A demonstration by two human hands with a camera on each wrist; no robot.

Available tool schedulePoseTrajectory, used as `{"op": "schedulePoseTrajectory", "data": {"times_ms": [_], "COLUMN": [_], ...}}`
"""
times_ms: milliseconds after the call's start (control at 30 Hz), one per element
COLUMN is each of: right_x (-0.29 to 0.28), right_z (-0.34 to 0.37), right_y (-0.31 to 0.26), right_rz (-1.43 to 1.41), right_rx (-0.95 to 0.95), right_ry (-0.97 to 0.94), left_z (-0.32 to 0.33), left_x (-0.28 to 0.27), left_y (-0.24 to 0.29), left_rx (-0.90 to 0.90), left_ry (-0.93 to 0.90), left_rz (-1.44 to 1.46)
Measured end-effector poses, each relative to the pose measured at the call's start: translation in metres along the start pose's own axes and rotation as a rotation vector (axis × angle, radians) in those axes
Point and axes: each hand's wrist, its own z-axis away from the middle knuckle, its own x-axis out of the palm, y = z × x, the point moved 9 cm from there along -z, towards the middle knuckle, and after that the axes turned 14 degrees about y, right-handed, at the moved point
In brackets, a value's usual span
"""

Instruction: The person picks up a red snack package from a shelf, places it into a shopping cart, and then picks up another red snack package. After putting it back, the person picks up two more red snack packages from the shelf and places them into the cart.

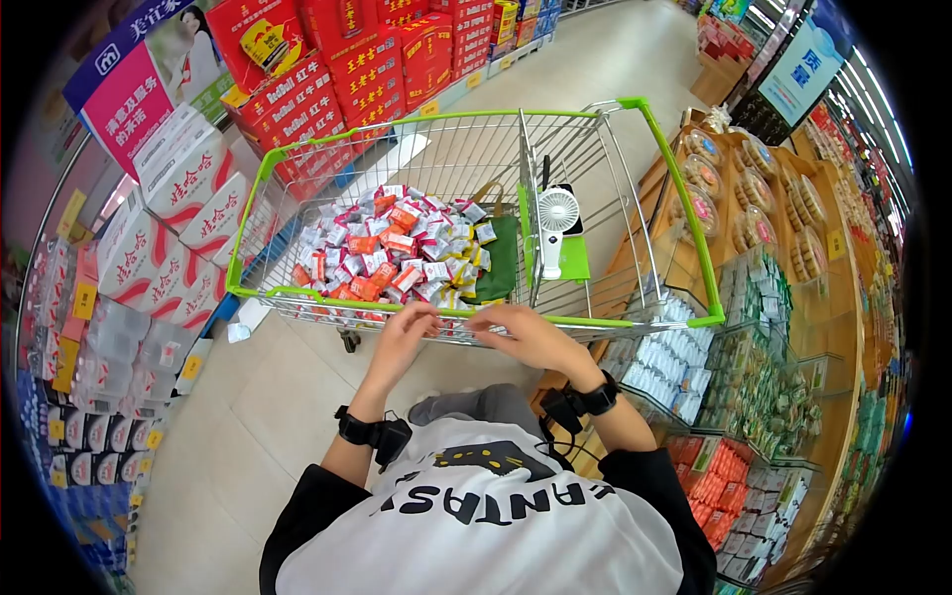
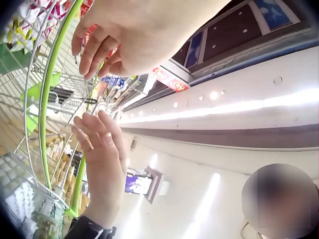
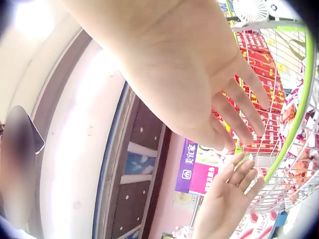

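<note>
A shopping cart with a green rim holds a heap of small wrapped packets in red, white, pink and yellow. My left hand is at the cart's near rim, its fingers loosely bent and holding nothing. Close to its right, my right hand hovers by the same rim, fingers relaxed, also with nothing in it. A narrow gap parts the two hands in both wrist views. Whether either hand touches the rim cannot be told. Beyond the right hand, a white handheld fan lies by the green flap, beside a green bag.
Stacked red drink cartons stand beyond the cart; white cartons are piled at left. Along the right runs a wooden shelf with packed round goods and clear bins of wrapped snacks. Tiled floor shows at the near left.
</note>
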Motion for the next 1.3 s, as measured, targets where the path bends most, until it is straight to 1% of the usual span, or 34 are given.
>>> {"op": "schedulePoseTrajectory", "data": {"times_ms": [33,100,133,200,233,300,367,433,467,500,567,600,633,700,767,833,900,967,1000,1033,1100,1133,1167,1200,1233,1300], "right_x": [-0.007,-0.024,-0.031,-0.053,-0.059,-0.077,-0.089,-0.104,-0.109,-0.112,-0.123,-0.129,-0.133,-0.146,-0.156,-0.169,-0.177,-0.184,-0.189,-0.194,-0.2,-0.204,-0.207,-0.209,-0.212,-0.214], "right_z": [0.01,0.029,0.037,0.053,0.06,0.077,0.09,0.101,0.108,0.114,0.13,0.14,0.147,0.164,0.173,0.188,0.209,0.228,0.237,0.252,0.274,0.286,0.297,0.308,0.322,0.353], "right_y": [0.002,0.01,0.009,0.01,0.009,0.015,0.013,0.007,0.007,0.008,0.012,0.016,0.019,0.024,0.017,0.01,0.01,0.005,-0.001,0.0,-0.006,-0.011,-0.016,-0.028,-0.026,-0.027], "right_rz": [0.005,-0.071,-0.065,-0.075,-0.073,-0.101,-0.064,-0.013,-0.013,-0.011,-0.091,-0.11,-0.107,-0.124,-0.107,0.0,0.03,-0.033,0.032,0.057,0.135,0.194,0.247,0.247,0.334,0.341], "right_rx": [0.004,0.079,0.084,0.173,0.18,0.288,0.296,0.304,0.379,0.382,0.357,0.369,0.369,0.398,0.398,0.408,0.424,0.443,0.454,0.412,0.426,0.45,0.474,0.586,0.522,0.577], "right_ry": [0.01,0.072,0.084,0.204,0.218,0.339,0.382,0.467,0.481,0.495,0.59,0.656,0.669,0.763,0.812,0.877,0.961,1.013,1.016,1.1,1.159,1.186,1.207,1.251,1.294,1.423], "left_z": [0.001,0.005,0.007,0.01,0.013,0.014,0.018,0.02,0.022,0.024,0.031,0.033,0.036,0.041,0.049,0.056,0.069,0.078,0.084,0.094,0.1,0.111,0.114,0.115,0.122,0.128], "left_x": [0.008,0.029,0.039,0.056,0.066,0.08,0.098,0.116,0.125,0.132,0.15,0.156,0.166,0.183,0.203,0.22,0.244,0.259,0.267,0.275,0.288,0.295,0.299,0.304,0.31,0.319], "left_y": [0.0,-0.001,0.0,0.002,0.002,-0.004,-0.005,-0.003,-0.002,0.001,0.008,0.012,0.017,0.022,0.024,0.022,0.022,0.019,0.024,0.026,0.026,0.028,0.027,0.025,0.024,0.02], "left_rx": [0.002,-0.011,-0.001,0.011,0.022,0.012,0.012,0.016,0.019,0.021,0.005,0.008,0.014,0.017,-0.004,-0.003,0.001,-0.03,0.001,-0.004,0.001,-0.005,-0.018,-0.027,-0.031,-0.028], "left_ry": [-0.011,-0.115,-0.154,-0.207,-0.247,-0.29,-0.372,-0.429,-0.466,-0.48,-0.534,-0.546,-0.59,-0.649,-0.741,-0.812,-0.914,-0.952,-0.993,-1.067,-1.067,-1.139,-1.12,-1.097,-1.152,-1.165], "left_rz": [0.0,0.032,0.021,0.03,0.036,0.019,0.01,0.013,0.017,0.014,0.056,0.052,0.051,0.047,0.081,0.072,0.072,0.06,0.052,0.062,0.007,0.011,-0.021,-0.056,-0.058,-0.069]}}
